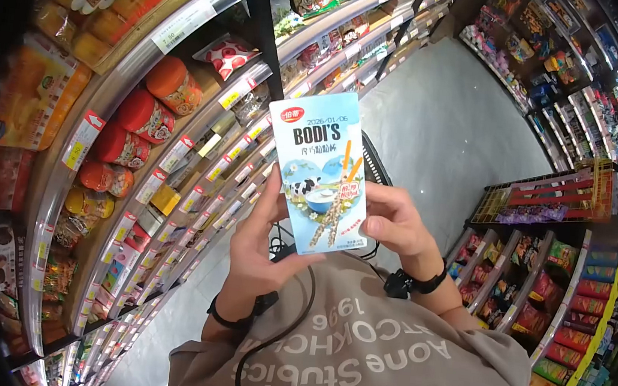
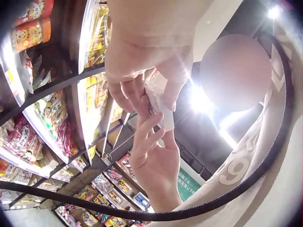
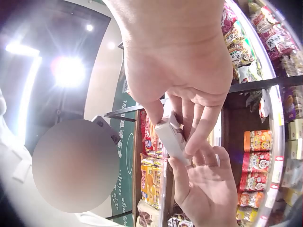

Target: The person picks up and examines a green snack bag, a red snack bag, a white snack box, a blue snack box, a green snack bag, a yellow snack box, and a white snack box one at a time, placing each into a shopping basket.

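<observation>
A light-blue and white box of biscuit sticks (image 1: 316, 182) is held upright in front of the chest, its printed front facing the head camera. My left hand (image 1: 258, 237) grips its left edge and lower corner, with the thumb along the bottom front. At the right edge my right hand (image 1: 401, 224) holds it, thumb on the lower front and fingers mostly hidden behind. From below, the right wrist view shows the white narrow side of the box (image 3: 171, 140) between both hands.
Curved shelves on the left carry red-lidded jars (image 1: 150, 117) and bagged snacks (image 1: 33, 92). To the right stand a wire basket rack (image 1: 550, 194) and rows of small packets (image 1: 571, 337). Grey floor (image 1: 440, 94) runs between them. A black cable (image 1: 300, 316) hangs over the shirt.
</observation>
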A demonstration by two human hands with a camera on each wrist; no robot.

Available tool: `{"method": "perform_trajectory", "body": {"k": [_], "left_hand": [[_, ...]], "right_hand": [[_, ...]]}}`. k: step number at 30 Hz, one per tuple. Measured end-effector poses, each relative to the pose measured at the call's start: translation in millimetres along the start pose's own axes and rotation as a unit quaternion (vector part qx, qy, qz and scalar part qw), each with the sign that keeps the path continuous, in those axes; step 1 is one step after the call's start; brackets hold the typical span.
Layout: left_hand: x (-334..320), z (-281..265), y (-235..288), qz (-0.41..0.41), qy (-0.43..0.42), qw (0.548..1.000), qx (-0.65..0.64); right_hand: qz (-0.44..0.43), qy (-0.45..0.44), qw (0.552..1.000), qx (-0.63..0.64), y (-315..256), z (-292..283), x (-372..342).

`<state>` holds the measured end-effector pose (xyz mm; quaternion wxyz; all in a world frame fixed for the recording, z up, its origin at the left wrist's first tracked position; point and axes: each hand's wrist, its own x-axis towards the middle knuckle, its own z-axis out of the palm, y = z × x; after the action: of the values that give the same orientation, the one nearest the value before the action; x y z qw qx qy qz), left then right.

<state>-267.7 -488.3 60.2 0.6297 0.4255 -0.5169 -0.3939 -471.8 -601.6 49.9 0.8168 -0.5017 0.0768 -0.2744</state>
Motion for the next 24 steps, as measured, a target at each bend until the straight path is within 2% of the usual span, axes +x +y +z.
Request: {"method": "perform_trajectory", "body": {"k": [3,6,15,18,21,22,24], "left_hand": [[-3,-1,-2,-0.004,-0.007,1.0,0.016],[-4,-1,0,0.001,-0.005,0.999,0.044],[-5,-10,-4,0.01,0.023,0.988,0.153],[-4,-13,-4,0.011,0.019,0.983,0.18],[-4,-12,0,-0.036,0.011,0.988,0.152],[-5,-13,-5,-0.045,-0.001,0.993,0.112],[-9,-10,-7,-0.082,0.008,0.997,0.004]], "right_hand": [[-0.015,0.002,1.0,-0.006,1,0,-1],[0.005,0.002,1.0,-0.019,-4,-1,-1],[0.019,0.072,0.996,-0.054,-5,6,-7],[0.015,0.114,0.984,-0.139,-8,19,-2],[0.04,0.085,0.939,-0.332,-24,32,0],[-0.001,0.082,0.95,-0.302,-17,34,0],[-0.007,0.057,0.95,-0.308,-17,38,0]]}}
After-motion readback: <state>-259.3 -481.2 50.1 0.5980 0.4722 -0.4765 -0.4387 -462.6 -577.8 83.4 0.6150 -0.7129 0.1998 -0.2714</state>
